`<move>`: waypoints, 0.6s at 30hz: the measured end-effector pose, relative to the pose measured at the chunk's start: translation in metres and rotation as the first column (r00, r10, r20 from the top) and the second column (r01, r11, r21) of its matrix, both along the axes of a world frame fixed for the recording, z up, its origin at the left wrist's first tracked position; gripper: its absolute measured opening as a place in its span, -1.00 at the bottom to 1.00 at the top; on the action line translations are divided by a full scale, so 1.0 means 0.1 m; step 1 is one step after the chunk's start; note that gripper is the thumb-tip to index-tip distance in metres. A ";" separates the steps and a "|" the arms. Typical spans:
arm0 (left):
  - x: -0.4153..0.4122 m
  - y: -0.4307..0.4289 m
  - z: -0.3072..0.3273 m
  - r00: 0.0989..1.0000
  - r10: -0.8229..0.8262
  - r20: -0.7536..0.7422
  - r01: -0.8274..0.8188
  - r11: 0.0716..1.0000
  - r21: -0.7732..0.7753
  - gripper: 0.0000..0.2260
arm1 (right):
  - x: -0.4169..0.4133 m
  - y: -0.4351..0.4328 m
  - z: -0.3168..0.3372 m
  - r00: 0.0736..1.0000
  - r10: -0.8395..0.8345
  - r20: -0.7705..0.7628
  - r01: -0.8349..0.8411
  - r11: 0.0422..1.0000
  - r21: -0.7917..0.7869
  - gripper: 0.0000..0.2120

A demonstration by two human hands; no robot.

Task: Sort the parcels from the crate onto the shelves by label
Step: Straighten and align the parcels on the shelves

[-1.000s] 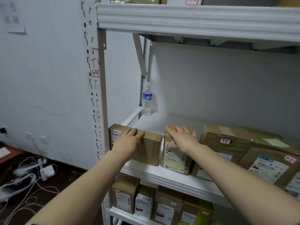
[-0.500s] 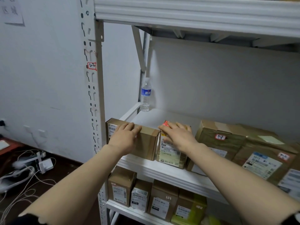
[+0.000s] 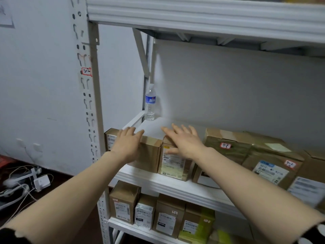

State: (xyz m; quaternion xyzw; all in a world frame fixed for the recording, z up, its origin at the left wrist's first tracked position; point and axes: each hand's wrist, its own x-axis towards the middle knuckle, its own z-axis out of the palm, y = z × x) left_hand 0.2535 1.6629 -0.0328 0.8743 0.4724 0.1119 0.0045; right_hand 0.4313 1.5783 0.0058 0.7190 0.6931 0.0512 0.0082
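Two small brown parcels stand side by side at the left end of the white middle shelf [image 3: 168,186]. My left hand [image 3: 128,143] lies with straight fingers over the top front of the left parcel [image 3: 149,155]. My right hand [image 3: 182,140] hovers flat, fingers spread, over the top of the narrower labelled parcel [image 3: 173,166]; I cannot tell whether it still touches. Neither hand grips anything. A red-edged tag reading 3-2 [image 3: 86,71] is stuck on the shelf's front post.
Larger brown parcels [image 3: 226,147] [image 3: 272,166] with 3-2 tags fill the shelf's right part. A water bottle [image 3: 150,104] stands at the back left corner. Several small parcels [image 3: 123,202] sit on the shelf below. Cables and chargers [image 3: 35,182] lie on the floor at left.
Both hands have loosened from the two parcels: the fingers have straightened and the right hand has lifted and spread. The red tag on the narrow parcel's top is now covered.
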 end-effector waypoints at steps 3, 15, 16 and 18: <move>0.24 -0.10 0.23 0.985 -0.083 0.149 0.084 0.996 -0.005 -0.31 | 0.11 -0.21 0.25 0.999 0.049 -0.002 -0.048 0.981 0.187 -0.30; 0.90 -0.49 0.31 0.932 -0.350 -0.088 0.340 0.933 -0.115 -0.44 | 1.04 -0.88 0.53 0.973 -0.228 -0.027 0.227 0.972 -0.055 -0.17; 0.90 -0.49 0.29 0.933 -0.351 -0.075 0.344 0.935 -0.089 -0.47 | 1.05 -0.85 0.50 0.975 -0.215 -0.051 0.213 0.976 -0.044 -0.23; 0.91 -0.51 0.26 0.936 -0.347 -0.055 0.343 0.937 -0.066 -0.51 | 1.06 -0.79 0.45 0.976 -0.194 -0.098 0.192 0.981 -0.029 -0.27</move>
